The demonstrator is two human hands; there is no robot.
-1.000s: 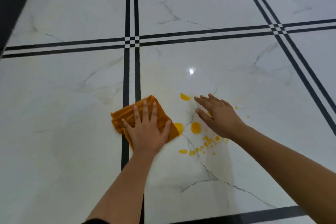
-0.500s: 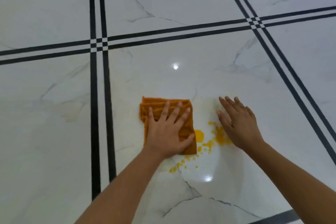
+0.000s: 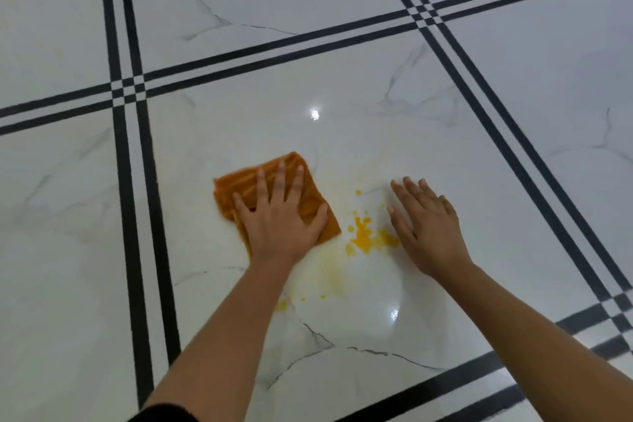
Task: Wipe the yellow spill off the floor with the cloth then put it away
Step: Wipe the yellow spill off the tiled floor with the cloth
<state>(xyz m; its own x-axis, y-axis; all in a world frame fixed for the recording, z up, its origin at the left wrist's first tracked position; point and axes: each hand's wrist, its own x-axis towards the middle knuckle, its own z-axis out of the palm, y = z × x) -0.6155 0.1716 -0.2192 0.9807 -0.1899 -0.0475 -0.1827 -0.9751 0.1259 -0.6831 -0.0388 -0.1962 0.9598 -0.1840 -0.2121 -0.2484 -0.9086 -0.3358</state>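
A folded orange cloth [image 3: 239, 187] lies flat on the white marble floor [image 3: 342, 86]. My left hand [image 3: 279, 216] presses down on it with fingers spread. Just right of the cloth is the yellow spill [image 3: 364, 236], a small bright blotch with scattered drops and a pale smear trailing below it toward [image 3: 330, 271]. My right hand [image 3: 426, 226] rests flat on the floor at the spill's right edge, fingers apart, holding nothing.
The glossy floor tiles are bordered by double black stripes [image 3: 132, 154], with one pair on the left and another on the right [image 3: 507, 134]. Dark vein lines [image 3: 318, 336] cross the tile near me. Light glare spots show on the tile.
My left hand has slid the cloth across the spill; the large yellow blobs are now smeared and fewer. My right hand stays flat on the floor beside the spill.
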